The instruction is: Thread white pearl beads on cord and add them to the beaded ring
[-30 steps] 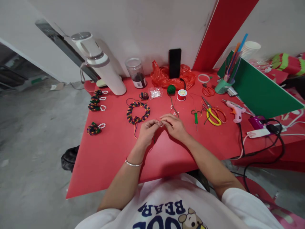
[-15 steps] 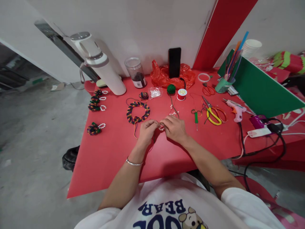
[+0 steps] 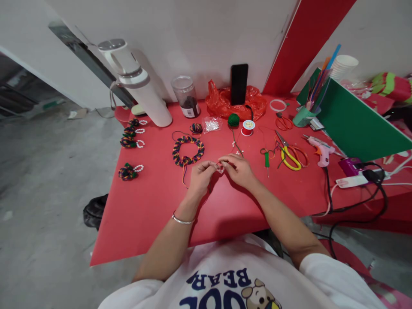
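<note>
A small loop of pale beads (image 3: 220, 169) is pinched between my two hands, above the red table (image 3: 154, 210). My left hand (image 3: 202, 175) grips its left side with thumb and forefinger, and my right hand (image 3: 237, 170) grips its right side. Just left of my hands lies a multicoloured braided yarn ring (image 3: 188, 151) with loose tails. Several white beads (image 3: 238, 152) lie beyond my right hand, near a green yarn ball (image 3: 233, 120) and a red thread spool (image 3: 247, 128). Several yarn bundles with bead loops (image 3: 128, 172) line the table's left side.
Yellow-handled scissors (image 3: 289, 158), a green-handled hook (image 3: 267, 159) and a pink glue gun (image 3: 322, 150) lie to the right. A white flask (image 3: 149, 101), a jar (image 3: 186, 98), a red bag (image 3: 219, 103) and an upright phone (image 3: 238, 84) stand at the back.
The view has shifted slightly, so most objects on the table appear a little further right. Both hands still pinch the bead loop, which shows slightly more between the fingertips.
</note>
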### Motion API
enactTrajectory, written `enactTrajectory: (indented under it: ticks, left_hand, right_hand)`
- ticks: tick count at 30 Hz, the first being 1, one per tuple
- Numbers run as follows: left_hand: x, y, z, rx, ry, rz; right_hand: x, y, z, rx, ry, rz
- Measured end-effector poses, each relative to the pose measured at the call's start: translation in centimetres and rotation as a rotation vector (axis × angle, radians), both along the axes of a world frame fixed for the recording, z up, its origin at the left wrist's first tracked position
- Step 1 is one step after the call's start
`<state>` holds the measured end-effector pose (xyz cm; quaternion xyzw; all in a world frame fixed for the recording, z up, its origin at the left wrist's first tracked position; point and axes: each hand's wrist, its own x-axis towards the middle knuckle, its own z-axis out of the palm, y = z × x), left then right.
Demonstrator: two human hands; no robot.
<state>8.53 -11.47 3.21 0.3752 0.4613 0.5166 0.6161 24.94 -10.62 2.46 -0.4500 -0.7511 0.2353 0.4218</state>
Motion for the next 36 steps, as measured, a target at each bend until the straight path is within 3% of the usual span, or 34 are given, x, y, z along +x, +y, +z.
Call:
enactTrajectory:
  ticks: [3,7,9,12,17,21,23,29,36]
  left_hand:
    - [-0.2,0.1,-0.1,0.003,0.006,-0.012]
    - [-0.4,0.1,-0.4,0.024,0.039,-0.067]
    - [-0.4,0.1,-0.5,0.024,0.033,-0.084]
    - [-0.4,0.1,-0.5,0.013,0.033,-0.067]
    - [-0.4,0.2,-0.2,0.041,0.143,-0.061]
    - [-0.3,0.1,0.2,0.048,0.139,-0.124]
    - [-0.3,0.0,0.4,0.017,0.09,-0.137]
    - [-0.4,-0.2,0.5,-0.024,0.08,-0.112]
    - [-0.1,-0.2,0.6,0.025,0.099,-0.101]
  right_hand:
    - [0.3,0.0,0.4,-0.093,0.122,-0.005]
    - [0.1,-0.4,0.7,-0.428,0.344,0.12]
    - [0.0,-0.5,0.6,-0.518,0.395,0.159]
    - [-0.1,-0.5,0.6,-0.474,0.37,0.124]
    - [0.2,-0.2,1.1,-0.266,0.244,0.062]
    - [0.2,0.0,1.2,-0.191,0.184,0.058]
    - [0.2,0.0,1.1,-0.219,0.209,0.049]
    - [-0.2,-0.5,1.3,-0.506,0.39,0.114]
    - [-0.3,-0.8,1.3,-0.513,0.344,0.112]
